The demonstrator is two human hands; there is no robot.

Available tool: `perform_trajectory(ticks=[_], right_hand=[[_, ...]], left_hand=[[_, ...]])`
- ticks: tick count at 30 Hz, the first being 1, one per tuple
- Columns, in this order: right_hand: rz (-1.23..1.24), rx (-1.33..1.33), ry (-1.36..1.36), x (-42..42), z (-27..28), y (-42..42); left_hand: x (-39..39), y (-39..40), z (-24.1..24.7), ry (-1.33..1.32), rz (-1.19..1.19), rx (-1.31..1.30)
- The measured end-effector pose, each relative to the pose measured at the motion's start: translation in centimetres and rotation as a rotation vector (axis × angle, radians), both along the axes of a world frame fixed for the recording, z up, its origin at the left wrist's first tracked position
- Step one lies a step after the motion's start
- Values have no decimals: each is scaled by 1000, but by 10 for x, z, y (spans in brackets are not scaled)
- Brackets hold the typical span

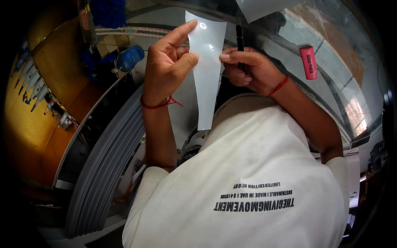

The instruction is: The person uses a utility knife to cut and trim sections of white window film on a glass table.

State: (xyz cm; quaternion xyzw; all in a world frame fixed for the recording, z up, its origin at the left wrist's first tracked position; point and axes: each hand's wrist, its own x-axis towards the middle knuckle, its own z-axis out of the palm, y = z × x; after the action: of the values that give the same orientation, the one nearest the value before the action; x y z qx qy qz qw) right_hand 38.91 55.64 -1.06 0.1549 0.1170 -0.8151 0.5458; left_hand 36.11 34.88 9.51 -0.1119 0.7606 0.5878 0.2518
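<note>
A tapering strip of glossy white film or sheet (pixel 205 90) hangs in front of me, wide at the top and narrow at its lower end. My left hand (pixel 170 59) pinches its left edge, the thumb on the near face and the index finger stretched up along the edge. On the opposite edge, the thumb and fingertips of my right hand (pixel 245 66) touch the strip. A slim black pen-like tool (pixel 239 38) stands upright in the fingers of that same hand; its tip is too dark to make out.
Behind the strip lies a transparent tabletop (pixel 335 46) with measuring tapes along it. A red-pink cylinder (pixel 308 62) lies right, another white sheet (pixel 263 7) at the top. Blue cloth (pixel 108 12), a blue bottle (pixel 130 59) and grey ribbed panels (pixel 105 161) are on the left.
</note>
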Motion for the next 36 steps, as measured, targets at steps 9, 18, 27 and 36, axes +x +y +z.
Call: perform_trajectory(ticks=[9, 18, 27, 36], right_hand=[[-67, 177, -23, -6, 4, -7], [-72, 72, -108, -2, -9, -6], [-100, 149, -121, -3, -4, -8], [-77, 173, -155, -9, -2, -6]], left_hand=[[2, -6, 7, -31, -59, -29], [-1, -10, 4, -49, -105, 74], [3, -12, 9, -127, -59, -35], [3, -9, 9, -167, -14, 34]])
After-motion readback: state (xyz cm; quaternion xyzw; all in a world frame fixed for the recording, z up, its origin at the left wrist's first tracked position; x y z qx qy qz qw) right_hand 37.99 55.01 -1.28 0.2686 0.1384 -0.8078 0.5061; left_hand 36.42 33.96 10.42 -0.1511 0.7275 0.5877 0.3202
